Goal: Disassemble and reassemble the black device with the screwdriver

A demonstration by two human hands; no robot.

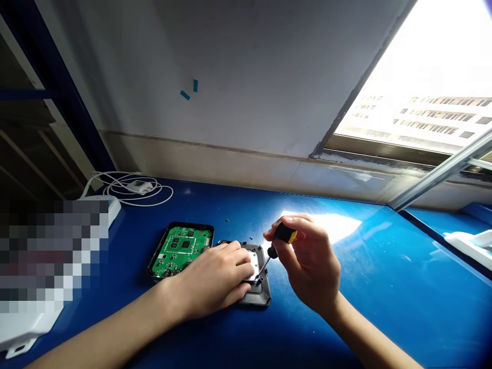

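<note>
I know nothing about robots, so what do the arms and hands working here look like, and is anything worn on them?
They are a person's. The left hand and right hand show no gloves or rings. The slender left forearm and right forearm show no sleeves, watches, bracelets, cables or markings in view.

- We take this for an electronics workshop.
- Our blue bench [384, 266] carries a bare green board [184, 243].
- We see a screwdriver [285, 233] right of the board.
- Toward the bench's far left corner lies a plug [141, 187].
</note>
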